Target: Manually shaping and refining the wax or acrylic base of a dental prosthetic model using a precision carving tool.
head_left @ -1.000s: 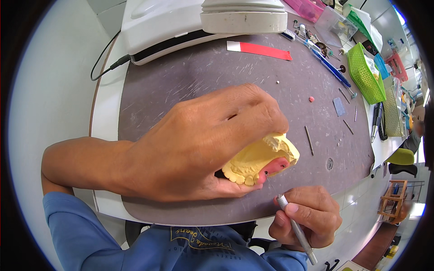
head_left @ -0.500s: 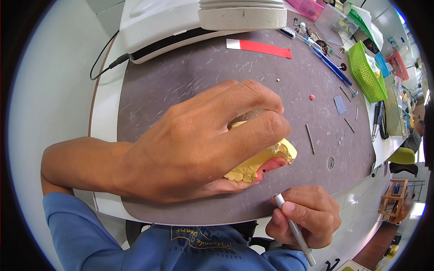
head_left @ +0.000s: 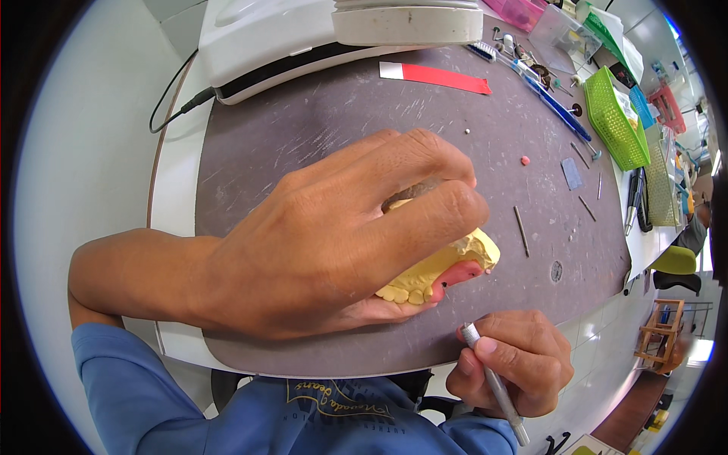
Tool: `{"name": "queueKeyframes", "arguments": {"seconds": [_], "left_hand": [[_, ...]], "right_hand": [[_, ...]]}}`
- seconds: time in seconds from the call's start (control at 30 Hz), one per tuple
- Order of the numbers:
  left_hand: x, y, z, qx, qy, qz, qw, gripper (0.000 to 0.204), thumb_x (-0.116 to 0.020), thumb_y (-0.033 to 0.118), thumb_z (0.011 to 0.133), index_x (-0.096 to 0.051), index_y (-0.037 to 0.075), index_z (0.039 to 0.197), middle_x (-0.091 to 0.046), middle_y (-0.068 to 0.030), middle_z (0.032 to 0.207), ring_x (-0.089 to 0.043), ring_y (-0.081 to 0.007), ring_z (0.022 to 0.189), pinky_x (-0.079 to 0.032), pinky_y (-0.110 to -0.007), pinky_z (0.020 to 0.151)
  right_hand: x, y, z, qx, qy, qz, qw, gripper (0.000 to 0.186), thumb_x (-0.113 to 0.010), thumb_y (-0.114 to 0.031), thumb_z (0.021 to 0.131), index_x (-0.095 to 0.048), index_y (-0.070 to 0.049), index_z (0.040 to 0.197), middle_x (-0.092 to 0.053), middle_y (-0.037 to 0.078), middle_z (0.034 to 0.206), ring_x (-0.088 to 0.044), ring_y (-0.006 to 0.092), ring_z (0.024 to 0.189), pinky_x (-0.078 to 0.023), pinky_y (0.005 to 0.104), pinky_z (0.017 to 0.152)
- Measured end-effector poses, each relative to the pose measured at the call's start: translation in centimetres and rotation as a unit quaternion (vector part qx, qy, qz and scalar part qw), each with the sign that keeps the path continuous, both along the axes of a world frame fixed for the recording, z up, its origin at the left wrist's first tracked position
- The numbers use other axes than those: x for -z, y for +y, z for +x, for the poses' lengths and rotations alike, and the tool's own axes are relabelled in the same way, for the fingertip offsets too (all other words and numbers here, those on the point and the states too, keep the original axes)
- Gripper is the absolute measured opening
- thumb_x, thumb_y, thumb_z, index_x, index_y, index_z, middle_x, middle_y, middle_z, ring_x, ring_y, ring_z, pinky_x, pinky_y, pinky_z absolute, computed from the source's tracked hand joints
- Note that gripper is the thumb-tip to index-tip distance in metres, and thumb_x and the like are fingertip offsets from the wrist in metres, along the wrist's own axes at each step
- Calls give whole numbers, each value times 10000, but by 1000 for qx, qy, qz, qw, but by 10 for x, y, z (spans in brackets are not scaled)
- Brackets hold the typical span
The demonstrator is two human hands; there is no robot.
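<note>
A yellow plaster dental model (head_left: pixel 428 277) with moulded teeth and a strip of pink wax or gum material (head_left: pixel 459 274) along one edge is gripped in my left hand (head_left: pixel 326 235). The fingers wrap over its top and hide much of it. Below and to the right, by the table's front edge, my right hand (head_left: pixel 527 364) pinches a slim silver metal tool handle (head_left: pixel 500 394) with a knurled end. That end points up toward the model but stays apart from it. Whether the handle carries a blade or tip does not show.
A white machine (head_left: pixel 280 45) stands at the back left, with a red strip (head_left: pixel 446 78) before it. Several thin burs, such as one metal rod (head_left: pixel 522 231), lie on the right. Beyond are a toothbrush (head_left: pixel 557 110) and a green basket (head_left: pixel 616 121).
Almost nothing differs. Both hands keep their grips and places; the whole view has shifted very slightly.
</note>
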State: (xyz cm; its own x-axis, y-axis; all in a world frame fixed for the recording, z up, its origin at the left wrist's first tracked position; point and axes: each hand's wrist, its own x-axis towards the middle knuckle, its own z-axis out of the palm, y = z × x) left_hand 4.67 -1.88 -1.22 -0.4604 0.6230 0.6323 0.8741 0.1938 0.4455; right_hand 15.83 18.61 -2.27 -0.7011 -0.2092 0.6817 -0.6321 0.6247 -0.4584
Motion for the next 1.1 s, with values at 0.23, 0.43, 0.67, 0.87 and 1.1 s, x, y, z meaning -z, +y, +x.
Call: {"name": "queueKeyframes", "arguments": {"seconds": [0.23, 0.43, 0.67, 0.87, 1.1], "left_hand": [[-2, -2, 1, -4, -21, -1, 1000, 644, -954, 75, 599, -636, 46, 1158, -675, -194, 1157, -721, -285, 934, -604, -346, 740], [-1, -3, 2, -9, -18, -3, 1000, 630, -949, 78, 610, -635, 45, 1155, -676, -194, 1153, -723, -286, 925, -606, -347, 737], [-1, -2, 2, -6, -21, -4, 1000, 627, -948, 79, 614, -634, 44, 1156, -680, -192, 1144, -723, -286, 922, -607, -348, 733], [-1, -1, 1, -1, -21, 0, 1000, 645, -952, 70, 597, -634, 47, 1158, -676, -192, 1155, -725, -290, 926, -609, -350, 733], [2, -2, 1, -5, -15, 8, 1000, 643, -952, 67, 598, -634, 42, 1156, -674, -192, 1153, -727, -280, 931, -611, -346, 734]], "right_hand": [[2, 2, 1, 0, 16, -2, 1000, 210, -776, -72, 861, -639, -74, 1020, -688, 86, 751, -653, 173, 607, -521, 265, 561], [3, 2, 0, -11, 8, 1, 1000, 228, -778, -58, 846, -640, -71, 1027, -689, 88, 754, -657, 180, 615, -526, 275, 562], [0, 3, 0, -9, -1, 13, 1000, 259, -784, -35, 830, -638, -75, 1040, -693, 93, 766, -666, 189, 629, -534, 282, 570], [-2, 3, 1, -4, 3, 17, 1000, 261, -783, -26, 827, -638, -72, 1040, -695, 99, 773, -668, 193, 636, -536, 284, 576], [0, 3, 0, -17, -3, 15, 1000, 272, -789, -25, 824, -640, -72, 1046, -696, 101, 782, -669, 197, 639, -533, 284, 575]]}}
